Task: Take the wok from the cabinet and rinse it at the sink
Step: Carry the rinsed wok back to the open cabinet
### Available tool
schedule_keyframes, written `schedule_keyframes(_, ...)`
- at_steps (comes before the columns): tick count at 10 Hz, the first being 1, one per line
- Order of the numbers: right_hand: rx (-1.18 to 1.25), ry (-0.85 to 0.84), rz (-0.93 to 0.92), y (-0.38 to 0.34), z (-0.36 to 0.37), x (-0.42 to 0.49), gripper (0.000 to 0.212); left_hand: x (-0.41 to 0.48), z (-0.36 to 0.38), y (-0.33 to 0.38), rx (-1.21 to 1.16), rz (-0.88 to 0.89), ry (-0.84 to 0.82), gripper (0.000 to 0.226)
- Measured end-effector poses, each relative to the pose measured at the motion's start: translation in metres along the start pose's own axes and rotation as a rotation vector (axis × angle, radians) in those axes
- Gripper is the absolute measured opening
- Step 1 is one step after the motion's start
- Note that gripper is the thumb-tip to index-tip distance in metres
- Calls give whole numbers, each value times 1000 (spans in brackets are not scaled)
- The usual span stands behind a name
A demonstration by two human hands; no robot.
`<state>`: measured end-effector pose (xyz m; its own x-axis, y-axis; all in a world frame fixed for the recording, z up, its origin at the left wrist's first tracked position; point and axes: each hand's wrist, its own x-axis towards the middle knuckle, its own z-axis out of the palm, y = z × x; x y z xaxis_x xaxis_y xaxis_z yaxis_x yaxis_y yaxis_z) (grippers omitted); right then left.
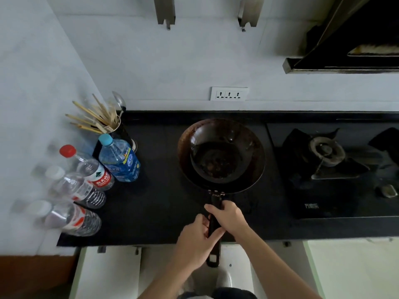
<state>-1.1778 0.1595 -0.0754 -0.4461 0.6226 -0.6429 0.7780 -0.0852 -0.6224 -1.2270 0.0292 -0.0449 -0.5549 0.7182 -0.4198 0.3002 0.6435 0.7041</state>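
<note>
1. The wok (218, 130) lies over the dark surface (164, 212), between the bottles (86, 184) and the gas burner (326, 149). Whether it rests on the surface or hangs just above it, I cannot tell. Both hands are clenched around its long handle (213, 258): the right hand (226, 216) nearer the bowl, the left hand (198, 238) just behind it, with the handle end jutting past the surface edge.
2. A smaller pan (216, 162) sits loose inside the wok. If the wok tips during the carry, this pan probably slides, clatters against the rim or drops out. It likely needs lifting out first, or the wok must be kept level.
3. All the weight hangs far ahead of the hands, so the bowl may sag or twist on the handle if either grip loosens.
4. Dark residue shows in the smaller pan, and a tilt could spill it.
5. The sink is not in view. A blind swing to the left risks knocking over the bottles or the chopstick holder (116, 128). A swing to the right risks catching the burner's grate.
</note>
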Motion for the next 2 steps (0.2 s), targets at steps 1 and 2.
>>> schedule_keyframes(1,-181,15,-80,-1,-10,-12,37,4,-11,1,250,110,110,64)
schedule_keyframes(2,-330,54,-162,-8,-26,-22,26,11,-22,4,369,200,253,75)
